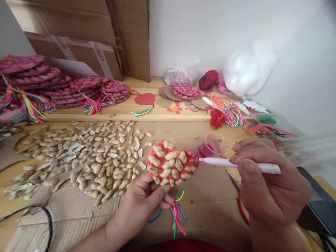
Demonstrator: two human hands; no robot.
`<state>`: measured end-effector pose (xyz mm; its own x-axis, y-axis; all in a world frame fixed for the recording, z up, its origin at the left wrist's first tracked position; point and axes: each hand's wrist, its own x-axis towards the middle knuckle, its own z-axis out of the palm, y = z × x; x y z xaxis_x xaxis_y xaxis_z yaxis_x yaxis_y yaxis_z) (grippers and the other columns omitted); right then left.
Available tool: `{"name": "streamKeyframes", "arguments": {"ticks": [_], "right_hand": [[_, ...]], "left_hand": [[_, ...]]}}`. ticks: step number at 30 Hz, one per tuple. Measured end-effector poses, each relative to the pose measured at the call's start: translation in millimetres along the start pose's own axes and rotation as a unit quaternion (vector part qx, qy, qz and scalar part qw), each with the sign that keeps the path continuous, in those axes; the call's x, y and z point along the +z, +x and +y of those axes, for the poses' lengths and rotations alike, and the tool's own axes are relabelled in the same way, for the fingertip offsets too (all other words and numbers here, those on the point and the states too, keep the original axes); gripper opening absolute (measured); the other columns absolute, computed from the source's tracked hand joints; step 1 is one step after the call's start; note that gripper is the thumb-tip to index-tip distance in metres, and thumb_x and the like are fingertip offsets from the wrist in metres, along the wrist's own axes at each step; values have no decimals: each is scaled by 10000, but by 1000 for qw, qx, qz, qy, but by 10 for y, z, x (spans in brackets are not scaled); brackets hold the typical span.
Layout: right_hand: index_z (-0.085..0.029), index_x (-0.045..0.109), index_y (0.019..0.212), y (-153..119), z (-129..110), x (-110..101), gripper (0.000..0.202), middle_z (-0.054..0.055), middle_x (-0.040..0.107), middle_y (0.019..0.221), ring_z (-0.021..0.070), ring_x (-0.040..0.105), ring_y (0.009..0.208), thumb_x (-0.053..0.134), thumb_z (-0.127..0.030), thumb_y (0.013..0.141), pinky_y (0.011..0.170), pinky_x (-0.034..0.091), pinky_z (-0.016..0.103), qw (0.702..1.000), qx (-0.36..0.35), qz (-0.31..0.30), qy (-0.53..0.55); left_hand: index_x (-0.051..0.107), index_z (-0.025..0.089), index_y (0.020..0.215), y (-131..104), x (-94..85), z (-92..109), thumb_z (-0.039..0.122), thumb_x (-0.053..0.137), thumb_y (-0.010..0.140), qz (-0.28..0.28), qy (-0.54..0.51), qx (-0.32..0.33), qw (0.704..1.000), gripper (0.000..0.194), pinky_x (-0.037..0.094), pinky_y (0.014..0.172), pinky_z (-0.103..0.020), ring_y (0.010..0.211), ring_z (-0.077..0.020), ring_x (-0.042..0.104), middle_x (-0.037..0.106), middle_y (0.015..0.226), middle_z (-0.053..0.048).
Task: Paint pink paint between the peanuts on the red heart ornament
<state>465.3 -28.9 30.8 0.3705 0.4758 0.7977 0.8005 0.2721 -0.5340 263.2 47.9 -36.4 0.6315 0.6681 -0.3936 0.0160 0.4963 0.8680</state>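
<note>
My left hand [147, 201] pinches the lower edge of a red heart-shaped piece [168, 157] covered with peanut shells. A coloured yarn tassel [177, 213] dangles beneath it. Between the fingers and thumb of my right hand [267, 178] is a white brush pen [241, 165], its pink tip at the right side of the heart. The shells near that tip are stained pink; the others are plain tan. Just behind stands a clear plastic cup [214, 145] with pink liquid in it.
Loose peanut shells [105, 164] spread over cardboard at left. Stacks of pink shell-covered pieces [60, 84] sit on the back ledge. Scissors [243, 210] lie partly hidden by my right hand. A dark phone-like device [317, 203] is at right, a black cable [49, 224] at lower left.
</note>
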Motion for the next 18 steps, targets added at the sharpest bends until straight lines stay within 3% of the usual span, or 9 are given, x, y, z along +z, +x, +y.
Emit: {"name": "streamKeyframes", "arguments": {"ticks": [5, 11, 18], "right_hand": [[-206, 631, 814, -8, -14, 5, 94, 6, 621, 704, 190, 572, 749, 600, -130, 860, 782, 454, 429, 999, -6, -29, 30], [-218, 630, 829, -7, -28, -36, 89, -4, 625, 708, 188, 579, 762, 605, -137, 857, 780, 457, 412, 998, -14, -55, -20], [-198, 624, 810, -8, -34, -17, 93, 0, 626, 696, 180, 566, 731, 595, -116, 842, 795, 457, 423, 999, -22, -43, 13]], "left_hand": [[661, 163, 859, -1, -4, -29, 423, 842, 739, 2, 6, -6, 1000, 339, 582, 553, -200, 547, -119, 684, 738, 630, -2], [659, 170, 842, -2, 17, -3, 430, 855, 710, 13, 7, -12, 1000, 351, 577, 540, -200, 534, -124, 687, 740, 615, -1], [667, 170, 847, 0, 14, -17, 415, 847, 723, 12, 9, -17, 1000, 328, 577, 547, -195, 541, -121, 687, 736, 609, 4]]}}
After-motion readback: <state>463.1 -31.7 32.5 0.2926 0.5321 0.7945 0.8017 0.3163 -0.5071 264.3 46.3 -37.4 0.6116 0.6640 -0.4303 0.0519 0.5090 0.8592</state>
